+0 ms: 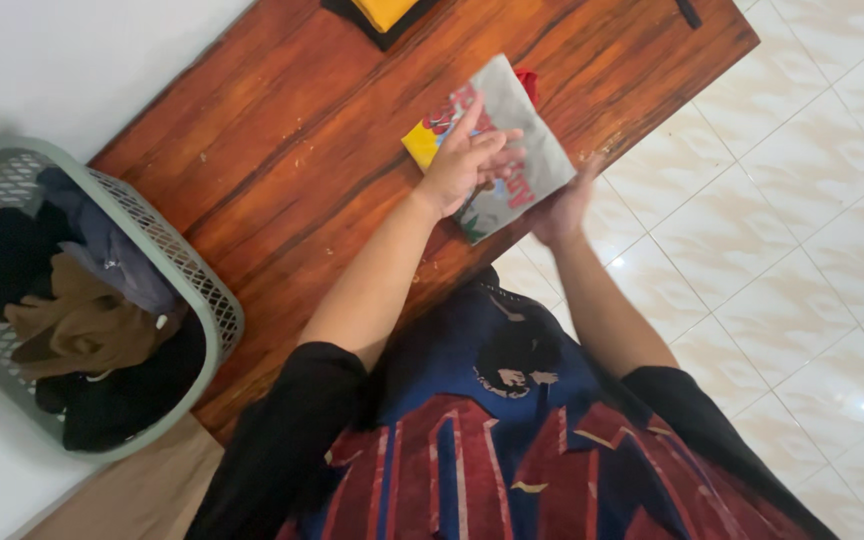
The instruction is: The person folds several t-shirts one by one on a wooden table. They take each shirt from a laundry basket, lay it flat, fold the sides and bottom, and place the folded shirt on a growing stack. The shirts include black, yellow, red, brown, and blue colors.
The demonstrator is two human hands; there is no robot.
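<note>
A folded grey garment (pixel 532 150) with a red and blue print lies near the edge of the wooden table (pixel 282 170). My left hand (pixel 467 160) rests flat on top of it, fingers spread. At the garment's lower right edge, by the table's rim, is my right hand (pixel 564 205). It is blurred and touches the cloth, but its grip is unclear. A yellow cloth (pixel 418 146) and a bit of red cloth (pixel 527 80) stick out from under the grey garment.
A pale green mesh laundry basket (pixel 202 290) holding dark, grey and tan clothes stands at the table's left end. A yellow item on a black one (pixel 382 12) lies at the far edge, with a small black object (pixel 689 12) near it. Cream floor tiles (pixel 782 230) lie to the right.
</note>
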